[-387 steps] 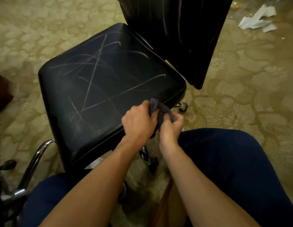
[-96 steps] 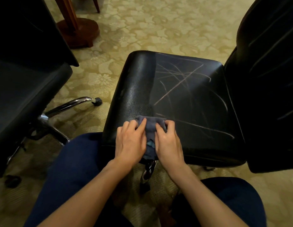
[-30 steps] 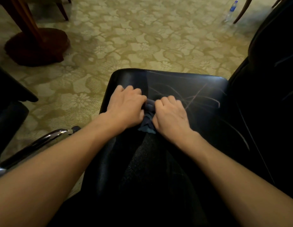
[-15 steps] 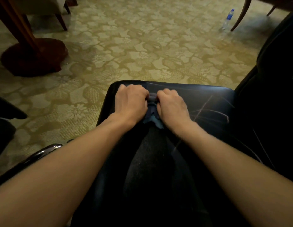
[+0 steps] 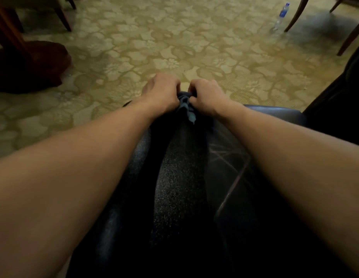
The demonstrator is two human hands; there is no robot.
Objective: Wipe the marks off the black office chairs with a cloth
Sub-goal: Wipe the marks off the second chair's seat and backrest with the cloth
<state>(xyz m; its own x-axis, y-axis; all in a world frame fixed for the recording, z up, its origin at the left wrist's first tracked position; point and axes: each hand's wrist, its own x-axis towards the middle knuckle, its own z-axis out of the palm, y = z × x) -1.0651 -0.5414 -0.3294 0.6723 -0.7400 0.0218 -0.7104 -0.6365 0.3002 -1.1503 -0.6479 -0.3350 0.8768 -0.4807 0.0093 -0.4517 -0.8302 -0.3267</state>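
The black chair seat (image 5: 180, 189) fills the lower middle of the head view, with my forearms stretched over it. A dark blue cloth (image 5: 185, 106) is bunched at the seat's far edge. My left hand (image 5: 161, 95) and my right hand (image 5: 207, 97) both grip it, knuckles up, side by side. Pale scratch-like marks (image 5: 228, 169) cross the seat's right half, while the strip behind the cloth looks dull and mark-free. The chair's black backrest (image 5: 343, 109) rises at the right edge.
Patterned yellow-green carpet (image 5: 174, 47) lies beyond the seat. A round dark wooden table base (image 5: 32, 65) stands at far left with a chair leg (image 5: 63, 15) behind it. A plastic water bottle (image 5: 281, 17) and wooden chair legs (image 5: 295, 15) are at far right.
Both hands have pushed the cloth forward along the seat to its far edge. The camera has leaned in, so the forearms fill more of the view.
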